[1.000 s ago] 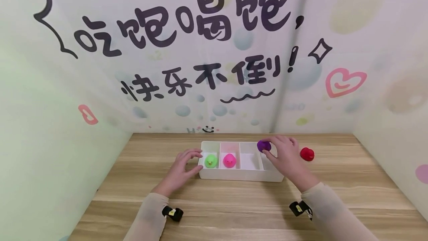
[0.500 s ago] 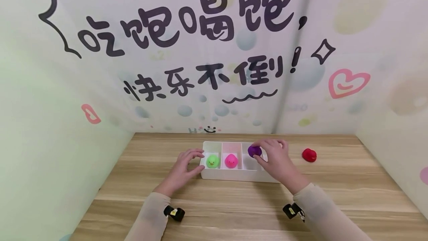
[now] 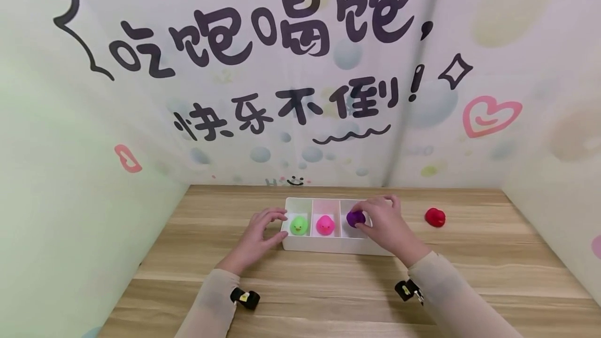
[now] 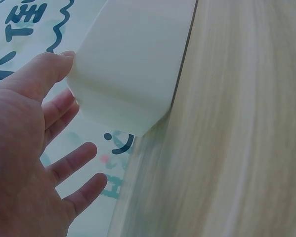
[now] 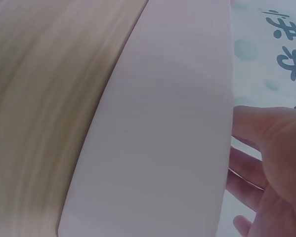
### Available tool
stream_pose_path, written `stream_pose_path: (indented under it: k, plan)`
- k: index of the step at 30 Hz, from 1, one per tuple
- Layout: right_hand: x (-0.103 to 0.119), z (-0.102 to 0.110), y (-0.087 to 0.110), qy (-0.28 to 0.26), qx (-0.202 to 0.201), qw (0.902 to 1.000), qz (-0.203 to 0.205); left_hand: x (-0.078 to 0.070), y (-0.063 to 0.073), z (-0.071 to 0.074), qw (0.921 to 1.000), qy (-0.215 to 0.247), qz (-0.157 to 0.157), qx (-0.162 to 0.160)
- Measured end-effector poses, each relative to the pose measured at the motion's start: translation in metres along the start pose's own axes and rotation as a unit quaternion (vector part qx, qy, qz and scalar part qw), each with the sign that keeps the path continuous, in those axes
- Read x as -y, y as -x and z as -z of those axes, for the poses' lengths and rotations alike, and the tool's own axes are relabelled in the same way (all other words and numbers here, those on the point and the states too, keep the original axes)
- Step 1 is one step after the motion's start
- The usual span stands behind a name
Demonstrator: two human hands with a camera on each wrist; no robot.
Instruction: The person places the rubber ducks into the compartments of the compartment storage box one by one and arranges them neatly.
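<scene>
In the head view my right hand [image 3: 387, 226] pinches a purple toy duck [image 3: 355, 218] inside the third compartment of a white divided box [image 3: 328, 244]. The hand hides part of the duck and most of the box's right end. A green toy duck [image 3: 299, 226] with a beak sits in the leftmost compartment. Beside it, a pink toy duck [image 3: 325, 225] occupies the second one. My left hand [image 3: 255, 236] touches the box's left end with thumb and fingertips. The left wrist view shows that hand's fingers [image 4: 81, 160] spread, two of them off the box.
To the right of the box a red toy [image 3: 435, 217] lies on the wooden table [image 3: 300, 291]. A printed curtain wall [image 3: 244, 160] rises at the table's back edge, with pale walls at both sides.
My right hand has moved left with the purple duck, from above the box's right part, and has lowered it into the third compartment. My left hand stays at the box's left end.
</scene>
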State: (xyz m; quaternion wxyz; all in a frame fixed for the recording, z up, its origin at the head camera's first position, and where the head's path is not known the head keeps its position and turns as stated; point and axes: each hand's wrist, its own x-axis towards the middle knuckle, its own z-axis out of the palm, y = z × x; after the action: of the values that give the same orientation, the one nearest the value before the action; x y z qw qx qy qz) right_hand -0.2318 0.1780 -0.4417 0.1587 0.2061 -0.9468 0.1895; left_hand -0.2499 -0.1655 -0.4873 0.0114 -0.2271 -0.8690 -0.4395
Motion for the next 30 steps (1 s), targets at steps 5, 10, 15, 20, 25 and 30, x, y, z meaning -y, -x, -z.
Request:
stream_pose_path:
  k: [5,10,15,20,25,30]
  plan:
    - [-0.002,-0.002,-0.004,0.005,0.036,0.9993,-0.008,0.000,0.001,0.001,1.0000,0.002,0.006,0.002]
    - [-0.004,-0.004,-0.008,0.019,0.058,0.9981,-0.011,0.001,0.001,0.001,1.0000,-0.004,0.004,0.003]
    - [-0.005,-0.008,-0.011,0.033,0.079,0.9962,-0.011,0.002,0.001,0.001,1.0000,-0.004,0.002,0.005]
    - [-0.005,-0.010,-0.012,0.040,0.088,0.9953,-0.010,0.001,0.001,0.002,1.0000,-0.001,0.005,0.006]
    - [-0.005,-0.010,-0.013,0.044,0.098,0.9941,-0.016,0.000,0.001,0.002,1.0000,-0.001,0.002,0.007]
    - [-0.004,-0.011,-0.014,0.046,0.108,0.9929,-0.021,0.001,0.001,0.002,1.0000,-0.002,0.002,0.005]
